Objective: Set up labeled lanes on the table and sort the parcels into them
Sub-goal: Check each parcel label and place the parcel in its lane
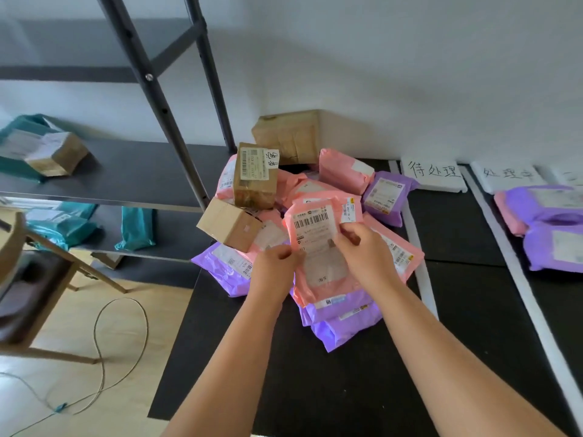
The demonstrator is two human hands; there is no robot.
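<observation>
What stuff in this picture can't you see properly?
All in the head view:
Label on the pink parcel held by the left hand and right hand: the small print is too small and blurred to read.
Third lane sign: cut off by the right edge.
Purple parcels in the right lane: partly cut off by that edge.
Lower parcels in the pile: covered by those on top.

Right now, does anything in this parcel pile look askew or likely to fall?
Yes. The small cardboard box sits tilted at the pile's left side, apparently overhanging the table edge, so it may slide off. Nothing looks torn or spilled.
</observation>
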